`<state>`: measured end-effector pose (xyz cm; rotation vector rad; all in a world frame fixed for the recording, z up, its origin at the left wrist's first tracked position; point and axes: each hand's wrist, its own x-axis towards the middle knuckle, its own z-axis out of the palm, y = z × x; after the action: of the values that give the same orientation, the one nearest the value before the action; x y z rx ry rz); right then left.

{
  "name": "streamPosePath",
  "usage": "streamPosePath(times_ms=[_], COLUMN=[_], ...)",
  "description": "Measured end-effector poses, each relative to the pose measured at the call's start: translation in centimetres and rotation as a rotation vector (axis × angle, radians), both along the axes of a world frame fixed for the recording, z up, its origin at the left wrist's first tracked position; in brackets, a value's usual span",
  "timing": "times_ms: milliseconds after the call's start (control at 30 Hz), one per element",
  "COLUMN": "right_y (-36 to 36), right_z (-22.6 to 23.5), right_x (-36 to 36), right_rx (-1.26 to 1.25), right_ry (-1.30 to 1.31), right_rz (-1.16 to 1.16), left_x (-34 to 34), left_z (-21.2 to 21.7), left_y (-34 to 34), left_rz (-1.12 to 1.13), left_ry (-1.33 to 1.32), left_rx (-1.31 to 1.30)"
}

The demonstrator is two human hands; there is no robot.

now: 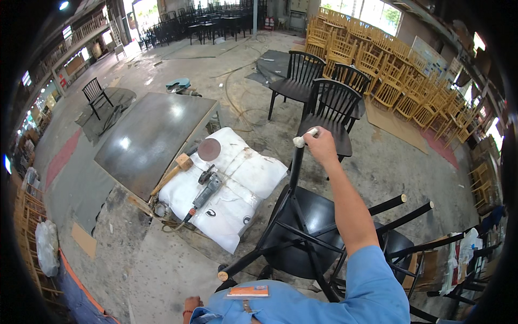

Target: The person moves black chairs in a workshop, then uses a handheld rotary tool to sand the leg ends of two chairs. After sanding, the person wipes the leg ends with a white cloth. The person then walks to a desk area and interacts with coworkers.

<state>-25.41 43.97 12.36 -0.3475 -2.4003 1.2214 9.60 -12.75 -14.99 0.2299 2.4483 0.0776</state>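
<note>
My right hand (322, 144) reaches forward to the raised leg of a black wooden chair (297, 167), which lies tipped with its legs up. Its fingers are closed on a small white wad (299, 142) at the leg's tip; whether this is cloth or another soft material I cannot tell. Another leg of that chair shows a pale bare wood end near my body. Low at the lower edge, my left hand (191, 303) hangs beside my blue shirt, away from the chair. Its fingers are too small and hidden to read.
Left of the chair, an angle grinder (206, 193), a round brown disc (209, 149) and a wooden mallet (182, 162) lie on white sheeting (253, 173). Beyond is a low dark-topped table (156, 135). Black chairs (334, 105) stand ahead; stacked yellow chairs (372, 70) line the right.
</note>
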Motion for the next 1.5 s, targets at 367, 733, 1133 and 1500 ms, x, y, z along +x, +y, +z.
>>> streamPosePath(times_ms=[367, 733, 1133, 1500], right_y=[3.2, -16.6, -53.1, -65.7], right_z=[0.1, 11.5, -1.8, -24.6], right_x=[-0.4, 3.9, 0.8, 2.3], right_rx=[-0.196, -0.119, 0.233, -0.756], right_ry=[0.081, 0.170, -0.628, -0.655], right_rz=[-0.137, 0.409, 0.642, -0.022], left_x=[-5.7, -4.8, 8.7, 20.6], left_z=[2.6, 0.1, -1.5, -0.5], left_y=[0.7, -11.0, -36.7, -41.4], left_rz=[1.160, 1.063, 1.896, 1.763], left_ry=[0.069, -0.010, 0.005, -0.093], left_rx=[0.719, 0.572, 0.829, 0.641])
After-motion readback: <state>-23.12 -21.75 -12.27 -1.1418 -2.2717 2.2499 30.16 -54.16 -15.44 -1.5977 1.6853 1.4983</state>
